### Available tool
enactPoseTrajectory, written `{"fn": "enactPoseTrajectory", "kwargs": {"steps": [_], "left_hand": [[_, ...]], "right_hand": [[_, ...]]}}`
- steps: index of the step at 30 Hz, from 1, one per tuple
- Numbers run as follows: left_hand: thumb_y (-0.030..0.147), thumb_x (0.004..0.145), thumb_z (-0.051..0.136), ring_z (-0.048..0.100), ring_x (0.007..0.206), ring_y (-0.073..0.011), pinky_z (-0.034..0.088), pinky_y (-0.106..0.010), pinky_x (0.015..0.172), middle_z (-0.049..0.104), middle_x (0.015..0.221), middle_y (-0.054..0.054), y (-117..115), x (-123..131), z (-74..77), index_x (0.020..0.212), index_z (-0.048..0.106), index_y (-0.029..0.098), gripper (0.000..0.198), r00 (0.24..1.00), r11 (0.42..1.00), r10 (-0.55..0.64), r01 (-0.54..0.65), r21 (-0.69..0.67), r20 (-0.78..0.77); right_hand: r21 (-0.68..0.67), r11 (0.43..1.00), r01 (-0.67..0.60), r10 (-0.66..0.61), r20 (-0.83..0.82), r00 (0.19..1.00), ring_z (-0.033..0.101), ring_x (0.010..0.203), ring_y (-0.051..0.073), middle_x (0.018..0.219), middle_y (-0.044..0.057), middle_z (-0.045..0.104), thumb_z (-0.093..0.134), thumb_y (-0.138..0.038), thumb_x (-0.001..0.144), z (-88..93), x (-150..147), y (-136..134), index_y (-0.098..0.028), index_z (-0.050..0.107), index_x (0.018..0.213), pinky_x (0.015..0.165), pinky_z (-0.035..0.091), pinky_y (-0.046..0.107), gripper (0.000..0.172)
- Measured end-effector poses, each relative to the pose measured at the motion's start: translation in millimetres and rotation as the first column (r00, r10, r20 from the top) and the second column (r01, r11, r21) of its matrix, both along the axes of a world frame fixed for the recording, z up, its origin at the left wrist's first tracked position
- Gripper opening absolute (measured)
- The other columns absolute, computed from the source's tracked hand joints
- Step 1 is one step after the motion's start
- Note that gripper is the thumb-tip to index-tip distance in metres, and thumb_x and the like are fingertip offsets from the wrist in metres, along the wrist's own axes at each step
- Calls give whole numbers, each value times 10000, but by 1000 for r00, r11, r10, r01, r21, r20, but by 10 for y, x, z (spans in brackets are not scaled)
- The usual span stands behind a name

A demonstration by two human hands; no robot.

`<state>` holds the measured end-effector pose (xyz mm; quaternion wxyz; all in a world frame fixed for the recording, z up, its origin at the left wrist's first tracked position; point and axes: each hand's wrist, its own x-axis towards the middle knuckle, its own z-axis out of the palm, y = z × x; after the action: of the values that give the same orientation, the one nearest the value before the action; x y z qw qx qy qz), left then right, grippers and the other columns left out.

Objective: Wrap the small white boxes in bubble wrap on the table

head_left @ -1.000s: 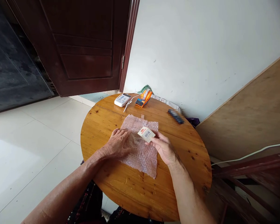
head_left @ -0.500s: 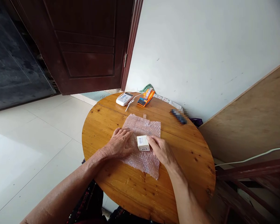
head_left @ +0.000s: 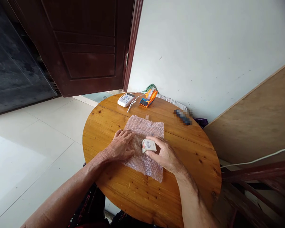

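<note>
A sheet of pinkish bubble wrap [head_left: 147, 167] lies spread on the round wooden table [head_left: 104, 126]. My left hand [head_left: 120, 146] rests flat on its left part, fingers apart and holding nothing. Near the middle of the sheet is a small white box [head_left: 149, 145] with a barcode and a red mark. My right hand [head_left: 165, 153] grips this box from the right, with the thumb on the near side and the fingers on the far side. The underside of the box is hidden.
At the table's back are a white device [head_left: 126, 99] with a cable, an orange tape dispenser [head_left: 149, 97] and a green item [head_left: 152, 86]. A dark, pixelated object [head_left: 183, 117] lies back right. A wall stands behind the table.
The small box has turned in my right hand, so another side with a red mark shows. My right thumb has moved from its top to its near side. My left hand has stayed put.
</note>
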<state>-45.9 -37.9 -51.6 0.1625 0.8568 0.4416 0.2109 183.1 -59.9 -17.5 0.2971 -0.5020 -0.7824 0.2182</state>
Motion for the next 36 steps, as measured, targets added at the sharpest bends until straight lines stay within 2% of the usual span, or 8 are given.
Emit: {"fn": "enactPoseTrajectory", "kwargs": {"steps": [3,6,10,13,17,21,28,36], "left_hand": [[361,739,669,419,1363,-312,246,-517,1175,509,1446,-130,-4,3,10,1420,423,209,740,1000,1000,-2,2,-1,9],[372,748,662,422,1359,-304,256,-516,1166,517,1438,-130,-2,5,12,1419,419,201,734,1000,1000,-17,17,3,19],[354,724,672,424,1356,-312,249,-527,1167,521,1430,-132,9,5,-10,1411,425,200,746,1000,1000,-13,13,4,12],[351,716,678,424,1355,-321,241,-527,1174,524,1424,-136,12,7,-22,1399,438,196,741,1000,1000,-7,7,6,2],[364,733,669,417,1362,-323,239,-526,1175,525,1422,-138,9,7,-21,1401,438,199,725,1000,1000,-14,15,8,-7],[346,719,677,420,1359,-319,244,-516,1168,512,1437,-139,13,3,-32,1402,437,196,739,1000,1000,-13,13,17,9],[328,710,673,438,1341,-313,249,-511,1161,532,1419,-134,13,11,-27,1399,442,197,738,1000,1000,-13,12,15,28],[325,714,668,444,1339,-310,253,-512,1155,548,1401,-130,-7,17,18,1388,447,195,721,1000,1000,-11,11,5,23]], "right_hand": [[-76,997,17,-28,-145,989,652,980,246,1063,56,703,697,-284,747,25,-32,-1,-242,628,1106,913,507,399,367],[-137,990,-43,-3,-319,948,644,1055,240,1159,71,681,663,-331,788,-12,-22,36,-236,568,1192,949,500,393,426],[-113,993,28,-40,-107,993,610,1142,265,1214,90,659,618,-187,706,-145,78,117,-228,586,1164,1024,453,448,461],[-42,995,90,-89,36,995,615,1138,283,1200,93,667,634,-189,678,-174,155,133,-228,604,1155,1026,451,468,480],[-12,996,83,-83,21,996,615,1158,276,1265,85,655,672,-251,714,-96,154,95,-249,567,1269,1030,452,457,566],[39,995,91,-90,-25,996,666,1028,253,1112,65,718,666,-251,736,-61,58,74,-238,642,1112,953,497,418,377],[79,990,116,-116,2,993,670,983,263,1076,63,726,681,-265,743,-155,-122,66,-245,615,1113,897,503,417,376],[74,988,133,-132,-15,991,662,999,257,1090,65,720,675,-245,755,-211,-111,89,-236,601,1132,908,492,410,385]]}}
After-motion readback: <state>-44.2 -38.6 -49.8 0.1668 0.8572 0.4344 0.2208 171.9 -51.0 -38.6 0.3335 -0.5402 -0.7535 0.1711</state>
